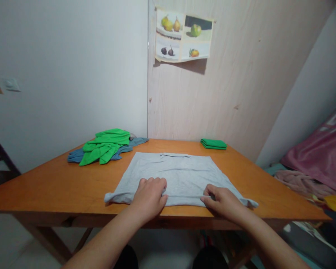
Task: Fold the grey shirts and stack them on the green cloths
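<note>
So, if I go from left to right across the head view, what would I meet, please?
White wall plate, bright green cloth, left hand, right hand, pink cloth. The grey garment spans both hands, so I leave it out of the order.

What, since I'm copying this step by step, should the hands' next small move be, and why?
Probably fold the near edge of the grey cloth forward: the left hand and right hand both hold that edge, while the rest lies spread beyond them on the table.

Fruit print [182, 36] on pale wall [229, 82], pink fabric [319, 149] at right.
</note>
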Demonstrator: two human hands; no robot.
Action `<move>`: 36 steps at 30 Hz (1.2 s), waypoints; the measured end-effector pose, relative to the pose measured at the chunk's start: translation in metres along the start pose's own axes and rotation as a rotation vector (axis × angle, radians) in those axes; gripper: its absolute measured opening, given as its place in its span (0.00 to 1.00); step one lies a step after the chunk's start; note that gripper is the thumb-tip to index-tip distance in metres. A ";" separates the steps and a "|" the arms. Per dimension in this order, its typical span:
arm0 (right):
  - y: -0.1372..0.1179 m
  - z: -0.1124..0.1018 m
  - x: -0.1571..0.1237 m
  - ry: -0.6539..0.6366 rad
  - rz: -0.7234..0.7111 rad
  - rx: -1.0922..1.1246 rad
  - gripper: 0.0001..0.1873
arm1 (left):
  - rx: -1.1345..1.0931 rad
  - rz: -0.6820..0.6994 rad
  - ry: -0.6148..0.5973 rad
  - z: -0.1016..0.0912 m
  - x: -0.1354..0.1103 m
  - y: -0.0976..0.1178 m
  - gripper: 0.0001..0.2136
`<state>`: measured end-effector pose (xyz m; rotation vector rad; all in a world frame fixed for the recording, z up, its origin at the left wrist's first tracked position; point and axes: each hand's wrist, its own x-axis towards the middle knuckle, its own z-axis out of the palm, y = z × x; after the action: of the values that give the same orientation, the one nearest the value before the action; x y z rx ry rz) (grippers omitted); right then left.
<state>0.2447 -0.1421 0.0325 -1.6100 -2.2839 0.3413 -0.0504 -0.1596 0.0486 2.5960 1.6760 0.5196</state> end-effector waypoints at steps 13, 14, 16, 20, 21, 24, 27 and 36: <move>-0.002 -0.010 -0.007 0.041 0.065 -0.161 0.18 | -0.285 0.332 -0.031 0.033 0.011 0.034 0.12; 0.001 -0.012 -0.008 0.062 0.077 -0.213 0.19 | -0.304 0.334 -0.026 0.035 0.011 0.032 0.12; 0.012 -0.016 -0.009 0.101 0.106 -0.330 0.22 | -0.329 0.339 -0.023 0.037 0.011 0.030 0.11; 0.045 -0.024 -0.014 0.140 0.171 -0.492 0.25 | -0.367 0.344 -0.011 0.039 0.012 0.027 0.11; 0.054 -0.025 -0.015 0.145 0.190 -0.496 0.26 | -0.376 0.343 -0.009 0.039 0.012 0.026 0.11; 0.079 -0.031 -0.016 0.147 0.223 -0.386 0.27 | -0.390 0.333 -0.024 0.038 0.013 0.026 0.11; 0.099 -0.035 -0.010 0.121 0.183 -0.195 0.27 | -0.393 0.326 -0.035 0.037 0.013 0.026 0.11; 0.112 -0.040 -0.014 0.298 0.131 0.215 0.28 | -0.434 0.322 -0.029 0.037 0.011 0.026 0.10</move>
<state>0.3615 -0.1176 0.0257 -1.5846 -1.8613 0.3391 -0.0124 -0.1546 0.0212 2.5239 0.9932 0.7515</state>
